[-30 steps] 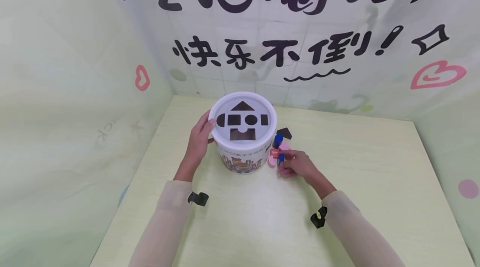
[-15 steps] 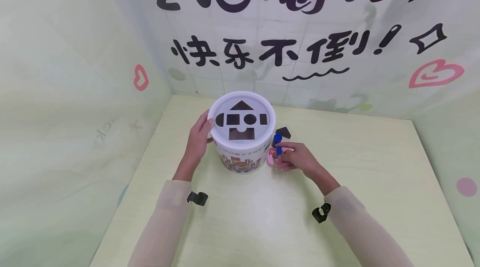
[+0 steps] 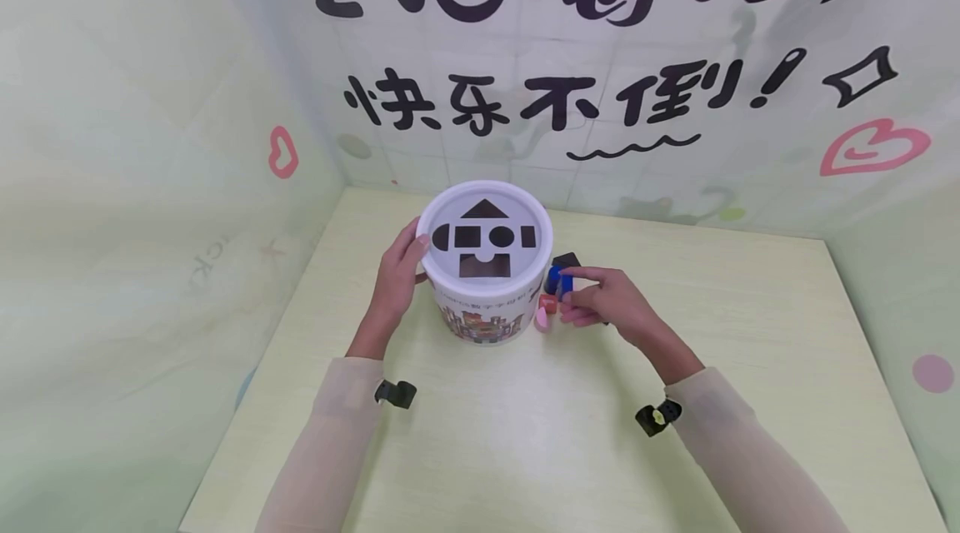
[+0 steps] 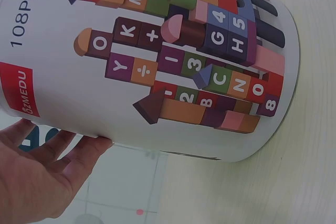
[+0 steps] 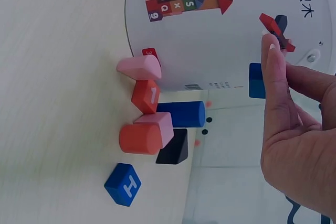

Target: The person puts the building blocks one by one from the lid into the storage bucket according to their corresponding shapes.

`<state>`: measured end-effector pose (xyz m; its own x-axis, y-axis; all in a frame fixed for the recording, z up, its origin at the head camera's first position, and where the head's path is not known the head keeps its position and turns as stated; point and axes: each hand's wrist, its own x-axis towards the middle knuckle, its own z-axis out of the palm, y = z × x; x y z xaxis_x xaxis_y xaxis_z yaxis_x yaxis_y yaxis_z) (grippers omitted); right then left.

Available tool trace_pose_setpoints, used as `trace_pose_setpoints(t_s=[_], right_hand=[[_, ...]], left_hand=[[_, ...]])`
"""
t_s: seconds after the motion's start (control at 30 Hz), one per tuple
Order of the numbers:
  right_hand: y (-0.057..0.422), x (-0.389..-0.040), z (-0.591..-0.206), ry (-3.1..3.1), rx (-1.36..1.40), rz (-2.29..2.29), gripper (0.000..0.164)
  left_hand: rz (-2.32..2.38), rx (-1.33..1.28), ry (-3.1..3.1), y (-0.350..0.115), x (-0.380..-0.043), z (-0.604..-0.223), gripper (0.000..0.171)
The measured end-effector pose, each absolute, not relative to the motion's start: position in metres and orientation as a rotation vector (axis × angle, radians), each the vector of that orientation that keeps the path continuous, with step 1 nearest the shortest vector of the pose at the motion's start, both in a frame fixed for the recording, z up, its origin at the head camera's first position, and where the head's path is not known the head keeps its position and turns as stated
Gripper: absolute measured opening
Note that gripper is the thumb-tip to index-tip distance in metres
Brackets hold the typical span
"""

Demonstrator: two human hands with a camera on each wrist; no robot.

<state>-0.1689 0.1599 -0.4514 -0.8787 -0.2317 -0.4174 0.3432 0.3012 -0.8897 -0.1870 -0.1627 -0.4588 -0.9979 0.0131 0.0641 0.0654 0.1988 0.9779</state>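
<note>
A white bucket with a lid of shaped holes stands at the back of the table. My left hand grips its left side at the rim, thumb on the lid's edge; in the left wrist view the fingers lie against the wall. My right hand pinches a blue block upright, raised beside the bucket; fingers cover part of it in the right wrist view. Below lie a pink half-round block, a red cube marked 1, a blue cylinder and a red cylinder.
A pink block and a black block lie against the cylinders. A blue cube marked H lies apart from them. The pale table meets a printed back wall just behind the bucket.
My right hand has lifted the blue block up from among the other blocks, toward the back and finally slightly right. The left hand and the bucket have stayed where they were.
</note>
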Motion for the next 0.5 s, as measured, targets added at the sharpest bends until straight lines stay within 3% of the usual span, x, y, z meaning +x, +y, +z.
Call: trace_pose_setpoints(t_s=[0.5], right_hand=[[0.169,-0.176,-0.429,2.128,0.045,-1.64,0.05]], left_hand=[[-1.959,-0.084,-2.404,-0.163,-0.188,-0.458,0.052]])
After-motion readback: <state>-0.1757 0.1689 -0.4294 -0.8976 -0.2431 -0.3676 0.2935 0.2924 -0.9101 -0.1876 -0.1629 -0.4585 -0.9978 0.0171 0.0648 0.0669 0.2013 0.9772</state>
